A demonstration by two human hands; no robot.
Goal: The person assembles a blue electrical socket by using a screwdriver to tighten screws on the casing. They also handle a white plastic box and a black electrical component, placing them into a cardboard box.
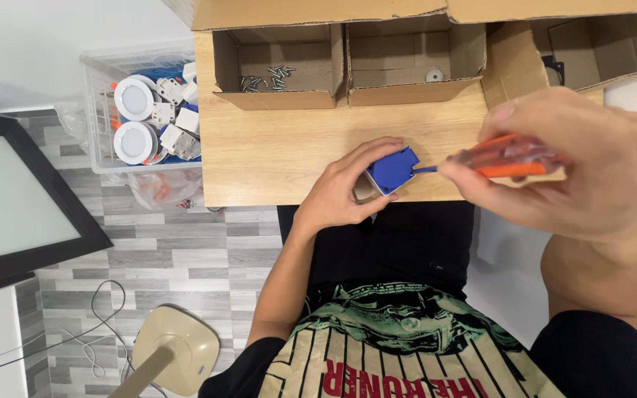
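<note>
Head view shows a small blue plastic part [392, 169] at the near edge of the wooden table [274, 147], pinched between the fingers of the left hand [344, 188]. Touching its right side is the tip of a screwdriver [506, 158] with an orange and clear handle, gripped in the closed right hand [584, 169]. Farther away stand open cardboard boxes, one holding loose screws [267, 77]. To the left, a clear bin [141, 110] holds round white lamps.

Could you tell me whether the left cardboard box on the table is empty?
No, the left cardboard box has a small pile of screws lying on its floor.
</note>
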